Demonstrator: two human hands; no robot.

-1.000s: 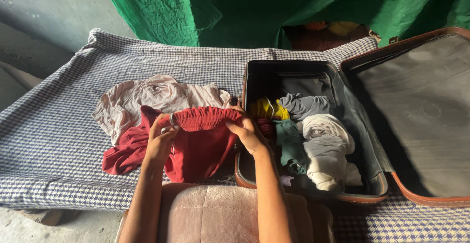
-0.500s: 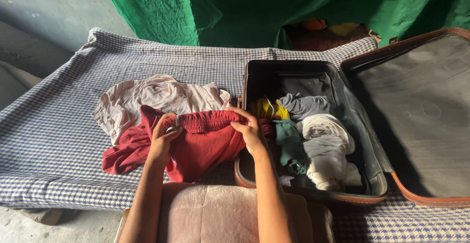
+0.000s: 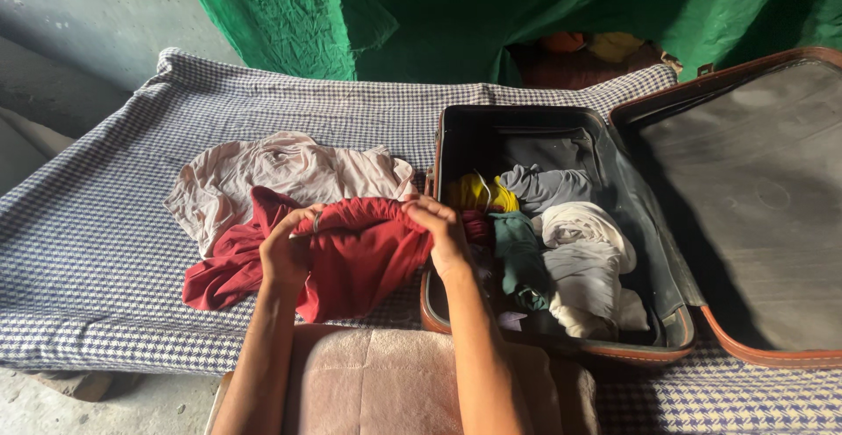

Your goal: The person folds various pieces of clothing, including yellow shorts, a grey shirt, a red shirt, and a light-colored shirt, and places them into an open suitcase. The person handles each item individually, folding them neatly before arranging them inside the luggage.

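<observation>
Since a second ago you have drawn your two hands closer together, and the ribbed elastic band that was stretched flat between them is now bunched into soft folds. Your left hand (image 3: 288, 251) is clenched on the left end of the red garment (image 3: 360, 255), a thin band showing on one finger. The red cloth is matte and crumpled; part of it trails out at 9 o'clock from your left hand, lying on the bed (image 3: 105, 224), whose cover is a fine blue-and-white houndstooth weave. At 12 o'clock from the red garment, touching it, a pale pink garment (image 3: 263, 172) lies rumpled and flat. Your right hand (image 3: 441, 233) grips the right end of the red garment, right at the rim of the open suitcase (image 3: 649, 347), a rounded dark shell with brown edging. Inside it lie rolled clothes (image 3: 561, 251) in yellow, grey, green and white. At 6 o'clock, a plush pink cushion (image 3: 395, 382) sits between your forearms.
</observation>
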